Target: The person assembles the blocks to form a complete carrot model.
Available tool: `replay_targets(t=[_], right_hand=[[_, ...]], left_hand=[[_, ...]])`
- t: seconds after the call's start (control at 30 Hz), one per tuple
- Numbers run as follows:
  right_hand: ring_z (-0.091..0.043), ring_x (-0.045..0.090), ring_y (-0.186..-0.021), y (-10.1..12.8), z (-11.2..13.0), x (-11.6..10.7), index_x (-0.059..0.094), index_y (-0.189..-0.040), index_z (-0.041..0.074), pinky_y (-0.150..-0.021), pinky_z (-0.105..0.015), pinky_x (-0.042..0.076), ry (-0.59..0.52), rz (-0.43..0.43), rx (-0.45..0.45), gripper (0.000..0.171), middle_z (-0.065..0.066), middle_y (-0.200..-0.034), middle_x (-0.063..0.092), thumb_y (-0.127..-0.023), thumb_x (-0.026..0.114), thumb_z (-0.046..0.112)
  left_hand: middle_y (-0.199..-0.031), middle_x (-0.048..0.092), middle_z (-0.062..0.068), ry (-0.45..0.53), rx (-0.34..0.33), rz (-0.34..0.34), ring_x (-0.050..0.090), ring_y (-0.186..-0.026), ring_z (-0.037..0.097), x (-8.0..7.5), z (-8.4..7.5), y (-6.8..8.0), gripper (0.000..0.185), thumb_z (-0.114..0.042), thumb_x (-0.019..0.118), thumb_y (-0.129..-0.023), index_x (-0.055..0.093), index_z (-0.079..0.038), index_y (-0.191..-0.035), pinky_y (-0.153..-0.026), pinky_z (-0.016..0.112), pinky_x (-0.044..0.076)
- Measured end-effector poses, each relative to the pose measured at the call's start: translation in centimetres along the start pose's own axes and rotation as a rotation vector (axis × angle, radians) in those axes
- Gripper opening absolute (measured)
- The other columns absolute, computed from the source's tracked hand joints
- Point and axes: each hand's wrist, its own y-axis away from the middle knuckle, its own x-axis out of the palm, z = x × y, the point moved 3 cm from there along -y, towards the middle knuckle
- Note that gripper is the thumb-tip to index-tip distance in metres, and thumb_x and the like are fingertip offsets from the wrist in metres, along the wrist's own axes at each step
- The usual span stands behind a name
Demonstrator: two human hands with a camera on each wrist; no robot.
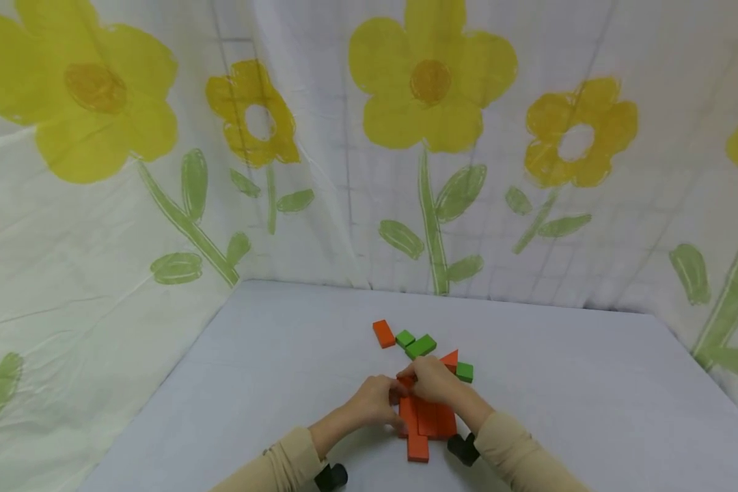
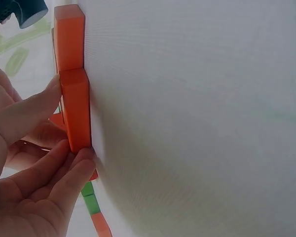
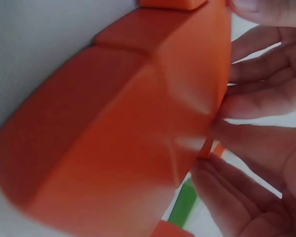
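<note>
The left hand (image 1: 374,403) is pressing against the left side of a cluster of orange blocks (image 1: 427,418) lying flat on the white table (image 1: 590,410), its fingers (image 2: 49,170) nearly straight and touching a block's end while the thumb is resting on its side. The right hand (image 1: 433,379) is curling over the far end of the same cluster, its fingertips (image 3: 246,101) touching the orange edge; whether it is actually pinching a block I cannot tell. The cluster is sitting near the table's front edge, between the two wrists, and at least four orange pieces are showing in it, one sticking out toward the person.

Beyond the hands, an orange triangle (image 1: 450,358) is peeking out just behind the right hand, and a lone orange block (image 1: 383,333) is lying farther back to the left. Three green blocks are lying there: a small one (image 1: 404,338), a longer one (image 1: 421,346) touching it, and another small one (image 1: 465,372) beside the right hand. A flowered curtain (image 1: 369,137) is hanging behind the table
</note>
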Motion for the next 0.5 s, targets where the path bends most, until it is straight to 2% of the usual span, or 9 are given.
replay_targets(t=[0.1,0.17,0.23,0.37,0.5], right_hand=[[-0.012,0.041,-0.062,0.16,-0.23,0.11,0.067,-0.099,0.002,-0.051,-0.023,0.033,0.027,-0.032,-0.003,0.025,-0.004,-0.083,0.065,-0.073,0.065,0.002],[-0.011,0.043,-0.063,0.21,-0.34,0.04,0.068,-0.097,0.001,-0.052,-0.022,0.036,0.041,-0.06,0.008,0.024,-0.004,-0.082,0.065,-0.074,0.068,0.008],[-0.012,0.046,-0.064,0.16,-0.44,-0.08,0.068,-0.095,0.0,-0.053,-0.024,0.039,0.038,-0.082,0.037,0.024,-0.006,-0.082,0.065,-0.074,0.069,0.011],[-0.017,0.053,-0.074,0.08,-0.65,-0.3,0.068,-0.093,0.0,-0.064,-0.032,0.047,0.062,-0.131,0.118,0.027,-0.008,-0.087,0.064,-0.071,0.072,0.016],[-0.017,0.052,-0.07,0.2,-0.98,-0.41,0.066,-0.091,0.0,-0.062,-0.032,0.047,0.089,-0.181,0.165,0.029,-0.006,-0.08,0.06,-0.069,0.074,0.016]], left_hand=[[-0.082,0.061,-0.001,0.019,-0.011,0.013,0.054,-0.074,0.011,0.13,-0.02,0.17,0.043,-0.009,0.081,-0.057,0.063,0.0,-0.095,-0.065,0.021,0.044],[-0.082,0.061,-0.001,0.017,-0.013,0.015,0.053,-0.073,0.011,0.11,-0.04,0.23,0.042,-0.009,0.081,-0.058,0.063,-0.001,-0.095,-0.064,0.021,0.044],[-0.082,0.061,-0.001,0.013,-0.011,0.014,0.053,-0.073,0.011,0.04,-0.07,0.21,0.042,-0.009,0.081,-0.058,0.064,-0.002,-0.096,-0.064,0.021,0.044],[-0.081,0.06,-0.002,-0.005,-0.011,0.017,0.051,-0.072,0.011,-0.04,-0.1,0.15,0.042,-0.011,0.081,-0.059,0.064,-0.003,-0.096,-0.063,0.021,0.043],[-0.079,0.059,-0.003,-0.017,-0.017,0.018,0.049,-0.07,0.009,0.01,-0.13,0.07,0.042,-0.012,0.081,-0.059,0.064,-0.003,-0.096,-0.063,0.021,0.043]])
